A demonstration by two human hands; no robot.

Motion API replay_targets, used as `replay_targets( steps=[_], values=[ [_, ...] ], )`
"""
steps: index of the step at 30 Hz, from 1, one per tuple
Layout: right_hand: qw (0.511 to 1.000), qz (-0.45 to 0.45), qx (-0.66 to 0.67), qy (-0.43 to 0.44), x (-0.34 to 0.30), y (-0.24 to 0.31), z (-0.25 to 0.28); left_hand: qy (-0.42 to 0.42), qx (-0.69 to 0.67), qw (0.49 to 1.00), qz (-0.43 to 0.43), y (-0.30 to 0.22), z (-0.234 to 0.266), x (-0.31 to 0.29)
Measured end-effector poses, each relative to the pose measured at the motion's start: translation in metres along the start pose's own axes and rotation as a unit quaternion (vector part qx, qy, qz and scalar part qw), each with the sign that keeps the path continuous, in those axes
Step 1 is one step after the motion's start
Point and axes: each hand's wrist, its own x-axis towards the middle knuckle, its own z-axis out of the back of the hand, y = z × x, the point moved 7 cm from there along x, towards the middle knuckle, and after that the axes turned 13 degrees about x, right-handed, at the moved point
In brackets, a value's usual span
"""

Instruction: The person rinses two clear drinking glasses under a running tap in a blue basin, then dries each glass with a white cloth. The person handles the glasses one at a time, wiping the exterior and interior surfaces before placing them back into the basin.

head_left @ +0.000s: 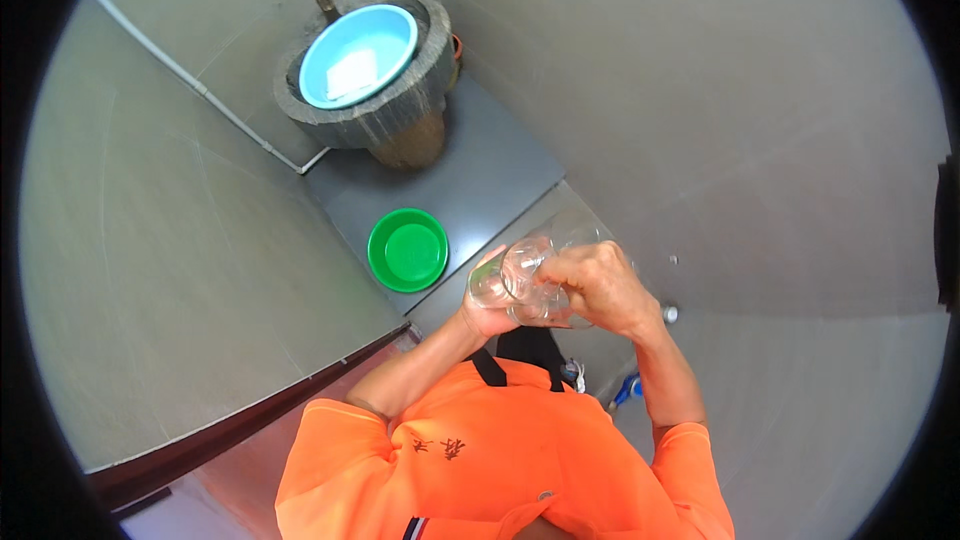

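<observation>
1. Clear glassware (pixel 520 285) is sitting between the two hands, held up in front of the torso; overlapping rims are making the piece count unclear.
2. Left hand (pixel 482 316) is cupping it from the left and below, partly closed around it.
3. Right hand (pixel 606 285) is curling its fingers against it from the right; can't tell if they're gripping.
4. Green basin (pixel 408 250) is resting on the floor, ahead-left of left hand.
5. Farther ahead-left of it, light-blue basin (pixel 375 35) is sitting in grey stone sink (pixel 405 108).
</observation>
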Motion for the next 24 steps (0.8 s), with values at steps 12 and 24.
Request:
replay_targets(
  steps=[12,24],
  values=[
    [0.967,0.185,0.074,0.159,0.152,-0.064,0.055,-0.047,-0.042,0.975,-0.215,-0.115,-0.019,0.085],
    [0.937,0.207,0.163,0.231,0.352,-0.118,0.039,-0.010,-0.031,0.937,-0.348,-0.281,-0.036,0.112]
  ],
)
